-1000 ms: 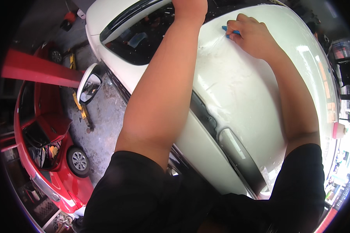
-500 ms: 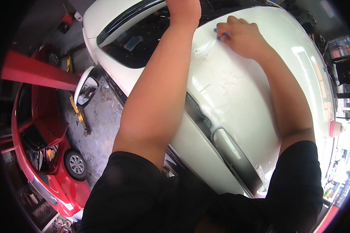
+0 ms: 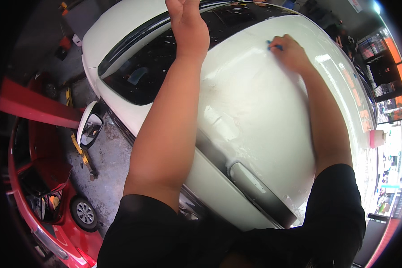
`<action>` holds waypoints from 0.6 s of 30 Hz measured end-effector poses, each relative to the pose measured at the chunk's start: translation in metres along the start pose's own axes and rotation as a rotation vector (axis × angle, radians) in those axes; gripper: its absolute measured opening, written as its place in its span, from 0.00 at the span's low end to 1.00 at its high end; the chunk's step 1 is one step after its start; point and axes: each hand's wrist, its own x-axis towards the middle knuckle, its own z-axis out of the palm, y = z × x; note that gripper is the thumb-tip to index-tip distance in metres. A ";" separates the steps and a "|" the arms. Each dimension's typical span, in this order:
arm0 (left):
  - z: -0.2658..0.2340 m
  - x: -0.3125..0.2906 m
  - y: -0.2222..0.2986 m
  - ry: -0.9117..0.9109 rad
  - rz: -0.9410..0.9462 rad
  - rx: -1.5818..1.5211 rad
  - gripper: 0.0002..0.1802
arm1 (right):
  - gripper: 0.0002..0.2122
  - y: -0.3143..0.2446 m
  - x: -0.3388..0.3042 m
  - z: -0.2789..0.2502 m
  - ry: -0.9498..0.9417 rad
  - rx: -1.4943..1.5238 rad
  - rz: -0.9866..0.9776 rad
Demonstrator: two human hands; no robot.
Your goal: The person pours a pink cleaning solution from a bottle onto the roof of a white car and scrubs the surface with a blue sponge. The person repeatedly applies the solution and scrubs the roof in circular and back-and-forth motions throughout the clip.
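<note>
The wet white car bonnet [image 3: 254,111] spreads in front of me, streaked with water and suds. Upon its far part, my right hand [image 3: 290,52] has its fingers curled round a small blue piece [image 3: 276,46] and presses it to the paint. Most of the piece is hidden by the fingers, so its kind does not show. My left hand [image 3: 190,31] is over the edge of the dark windscreen [image 3: 143,73], which is dotted with drops. Its fingers are partly cut off by the top of the view, and whether they hold anything is not visible.
The car's white side mirror [image 3: 91,125] juts out at the left. Beyond it stand a red post [image 3: 40,105], yellow lift arms [image 3: 80,149] and a red car [image 3: 71,236]. A pink-and-white container [image 3: 377,139] sits by the bonnet's right side.
My right hand has slid to the right across the bonnet with the blue piece. My left hand appears lower and farther left, showing more of it. The whole view has shifted a little.
</note>
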 end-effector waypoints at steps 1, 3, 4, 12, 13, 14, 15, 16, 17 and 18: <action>-0.001 -0.002 0.002 -0.014 -0.010 -0.021 0.26 | 0.08 -0.033 -0.016 -0.011 -0.050 0.059 -0.138; 0.001 -0.003 0.005 -0.036 -0.015 -0.049 0.26 | 0.08 -0.034 -0.023 -0.019 -0.050 0.110 -0.135; 0.004 -0.005 0.005 -0.045 -0.024 -0.066 0.26 | 0.08 -0.014 -0.011 -0.019 -0.008 -0.050 0.030; -0.006 -0.002 -0.006 -0.032 -0.013 -0.007 0.26 | 0.05 -0.049 -0.055 -0.033 -0.080 0.035 -0.162; -0.001 -0.005 -0.005 -0.044 -0.032 -0.027 0.27 | 0.05 -0.030 -0.049 -0.036 -0.026 -0.014 -0.104; 0.003 -0.005 -0.006 -0.046 -0.042 -0.045 0.27 | 0.05 -0.014 -0.040 -0.034 0.031 -0.162 0.035; 0.005 -0.005 -0.008 -0.044 -0.053 -0.060 0.27 | 0.05 0.000 -0.032 -0.034 -0.015 -0.146 0.089; 0.002 -0.004 -0.007 -0.039 -0.041 -0.038 0.27 | 0.05 -0.008 -0.039 -0.034 -0.010 -0.140 -0.023; 0.000 -0.001 -0.006 -0.031 -0.021 -0.015 0.26 | 0.05 -0.021 -0.049 -0.034 0.000 -0.134 -0.141; -0.003 0.001 -0.007 -0.028 -0.007 0.011 0.26 | 0.05 -0.043 -0.061 -0.042 -0.091 -0.051 -0.170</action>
